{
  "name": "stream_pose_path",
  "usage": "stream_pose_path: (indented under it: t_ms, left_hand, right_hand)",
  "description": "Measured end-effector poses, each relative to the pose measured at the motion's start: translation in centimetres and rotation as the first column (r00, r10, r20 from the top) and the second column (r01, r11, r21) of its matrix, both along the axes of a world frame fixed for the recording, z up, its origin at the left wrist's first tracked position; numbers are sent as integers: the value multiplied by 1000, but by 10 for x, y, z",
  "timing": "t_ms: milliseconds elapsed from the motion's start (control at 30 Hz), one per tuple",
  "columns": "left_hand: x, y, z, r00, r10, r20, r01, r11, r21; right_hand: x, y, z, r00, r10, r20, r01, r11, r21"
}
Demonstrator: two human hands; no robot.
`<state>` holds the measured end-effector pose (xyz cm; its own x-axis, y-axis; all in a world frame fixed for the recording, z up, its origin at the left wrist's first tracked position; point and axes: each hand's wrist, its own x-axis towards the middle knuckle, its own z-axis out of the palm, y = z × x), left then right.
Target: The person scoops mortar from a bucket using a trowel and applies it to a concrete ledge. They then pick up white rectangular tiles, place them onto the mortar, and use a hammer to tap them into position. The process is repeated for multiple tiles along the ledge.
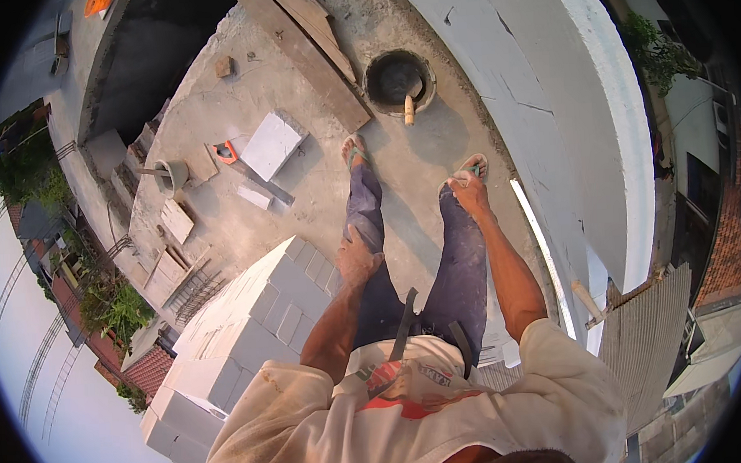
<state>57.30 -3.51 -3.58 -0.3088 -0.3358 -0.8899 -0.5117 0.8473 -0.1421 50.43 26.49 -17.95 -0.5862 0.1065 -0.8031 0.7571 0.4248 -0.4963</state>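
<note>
My left hand (359,253) rests on my left trouser leg (362,198), fingers lying across it. My right hand (469,193) sits on my right knee, fingers bent round it. Beyond my sandalled feet is a round bucket (375,80) of grey, wet-looking mix, with a wooden-handled tool (408,110) in it. To the left lie a white block (272,146), a saw with an orange handle (225,151) and a smaller white piece (254,196) on the concrete floor (253,221).
A stack of white blocks (233,331) stands close on my left, a pale block wall (541,122) curves along my right. Planks (315,62) lie ahead. A dark opening (151,50) with concrete edges is at upper left, beside a small bucket (170,179). Corrugated sheet (636,343) is at lower right.
</note>
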Motion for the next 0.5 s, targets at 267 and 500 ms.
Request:
stream_pose_path:
  t_ms: [267,500]
  left_hand:
    - [1,-92,-181,854,389,-345,-254,891,375]
    - [-146,-60,-343,363,909,206,-699,120,705]
  right_hand:
    - [-179,-140,-179,964,255,75,-265,899,348]
    - [-240,-163,-245,903,355,242,-423,833,356]
